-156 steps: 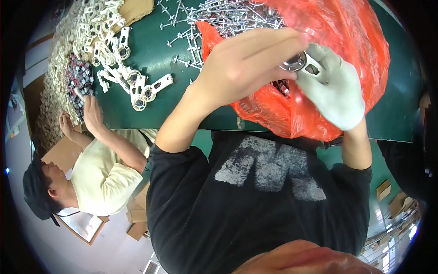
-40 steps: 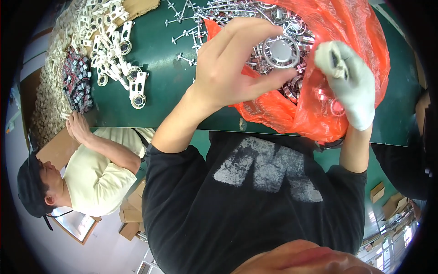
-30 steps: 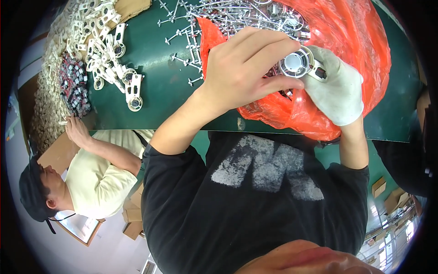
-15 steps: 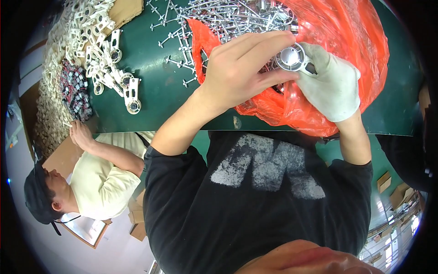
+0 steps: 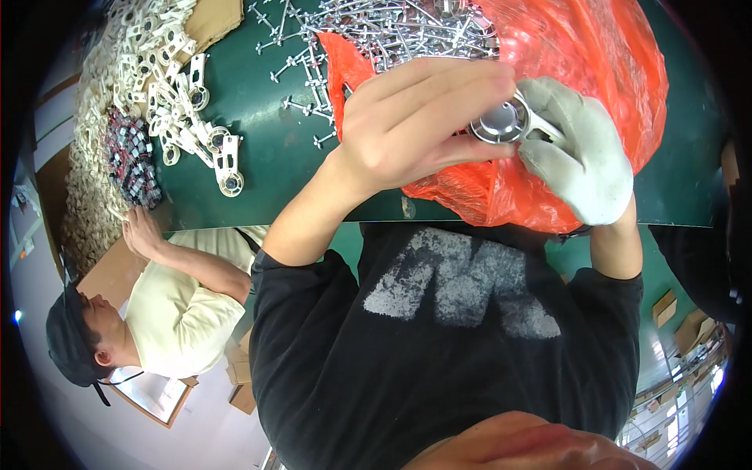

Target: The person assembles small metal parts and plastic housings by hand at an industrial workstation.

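A round, shiny silver part with a spoked rim and a short white handle (image 5: 499,124) is held between my hands over a red plastic bag (image 5: 583,63). My bare left hand (image 5: 419,117) curls its fingers and thumb around the rim from the left. On the other side, my right hand (image 5: 583,149), in a white glove, grips the handle end between thumb and fingers. The part is tilted, and the fingers hide some of its rim. Behind my left hand lies a heap of thin silver rods with small cross ends (image 5: 392,31), partly on the bag.
White plastic parts with ring ends (image 5: 176,117) spread over the green table (image 5: 270,180) at the left, joining a large pile. Beside them sits a bundle of dark and red wired pieces (image 5: 133,160). A co-worker (image 5: 176,305) in a light shirt works at the left edge.
The silver part has tilted and moved slightly toward me. My gloved hand has shifted right and nearer, its thumb now bent lower along the handle.
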The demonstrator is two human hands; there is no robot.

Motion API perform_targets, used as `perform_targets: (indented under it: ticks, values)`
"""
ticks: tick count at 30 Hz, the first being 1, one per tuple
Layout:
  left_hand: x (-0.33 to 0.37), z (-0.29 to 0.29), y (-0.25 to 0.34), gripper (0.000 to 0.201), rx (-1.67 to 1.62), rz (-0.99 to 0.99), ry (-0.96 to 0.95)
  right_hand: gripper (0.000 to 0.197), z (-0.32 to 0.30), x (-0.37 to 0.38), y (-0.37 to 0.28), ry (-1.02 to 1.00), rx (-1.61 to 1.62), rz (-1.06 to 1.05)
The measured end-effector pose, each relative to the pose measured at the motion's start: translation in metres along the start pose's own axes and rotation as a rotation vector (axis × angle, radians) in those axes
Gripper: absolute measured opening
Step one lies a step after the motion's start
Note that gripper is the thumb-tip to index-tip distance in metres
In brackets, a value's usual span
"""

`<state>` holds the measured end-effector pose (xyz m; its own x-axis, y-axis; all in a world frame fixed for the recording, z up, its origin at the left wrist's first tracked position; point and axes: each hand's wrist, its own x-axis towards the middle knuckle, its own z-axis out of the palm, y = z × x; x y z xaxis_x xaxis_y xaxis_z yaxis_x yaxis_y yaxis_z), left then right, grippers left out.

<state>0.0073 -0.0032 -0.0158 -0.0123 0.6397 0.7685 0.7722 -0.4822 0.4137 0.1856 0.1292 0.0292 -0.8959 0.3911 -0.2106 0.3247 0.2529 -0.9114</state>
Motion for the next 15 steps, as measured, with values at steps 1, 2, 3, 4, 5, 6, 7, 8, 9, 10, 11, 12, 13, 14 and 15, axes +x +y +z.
perform_targets:
  ticks: [1, 2, 3, 4, 5, 6, 7, 8, 9, 10, 11, 12, 13, 14, 15]
  values:
    - [0.002, -0.002, 0.003, 0.054, 0.001, 0.003, -0.013, 0.039, -0.003, 0.001, -0.004, -0.068, -0.031, 0.029]
    - [0.002, -0.001, 0.004, 0.054, -0.003, 0.003, -0.016, 0.041, -0.003, 0.001, -0.006, -0.137, -0.061, 0.058]
    - [0.003, 0.001, 0.003, 0.049, -0.004, 0.058, -0.004, 0.039, 0.002, -0.001, -0.005, -0.126, -0.081, 0.061]
    - [0.003, 0.003, 0.001, 0.045, -0.004, 0.113, 0.009, 0.039, 0.004, -0.002, -0.002, -0.122, -0.077, 0.066]
    - [0.002, 0.007, -0.004, 0.044, 0.013, 0.178, 0.029, 0.036, 0.006, -0.002, 0.001, -0.136, -0.040, 0.014]
    - [0.002, 0.007, -0.005, 0.044, 0.012, 0.177, 0.026, 0.033, 0.007, -0.002, 0.003, -0.153, -0.003, -0.042]
    - [0.002, 0.008, -0.005, 0.048, 0.003, 0.175, 0.026, 0.033, 0.005, -0.001, 0.002, -0.152, 0.000, -0.042]
    - [0.002, 0.008, -0.006, 0.052, -0.006, 0.173, 0.026, 0.032, 0.002, 0.001, -0.001, -0.205, 0.047, 0.031]
    - [0.004, 0.006, 0.003, 0.058, -0.117, 0.004, -0.001, 0.031, -0.001, 0.001, -0.003, -0.254, 0.094, 0.104]
    - [0.006, 0.004, 0.011, 0.064, -0.226, -0.166, -0.028, 0.031, 0.002, 0.000, 0.001, -0.250, 0.095, 0.105]
    - [-0.003, 0.006, 0.011, 0.071, -0.487, -0.323, -0.067, 0.031, 0.009, -0.003, 0.008, -0.144, 0.066, -0.041]
    - [-0.007, 0.005, 0.011, 0.063, -0.562, -0.371, -0.132, 0.031, 0.016, -0.005, 0.014, -0.040, 0.036, -0.190]
    - [-0.008, 0.005, 0.010, 0.056, -0.636, -0.419, -0.197, 0.030, 0.024, -0.007, 0.021, 0.045, 0.016, -0.220]
    - [-0.007, 0.008, 0.013, 0.043, -0.645, -0.439, -0.160, 0.030, 0.025, -0.007, 0.021, 0.045, 0.016, -0.222]
    - [-0.007, 0.007, 0.012, 0.043, -0.643, -0.439, -0.160, 0.029, 0.026, -0.007, 0.021, 0.082, -0.077, -0.253]
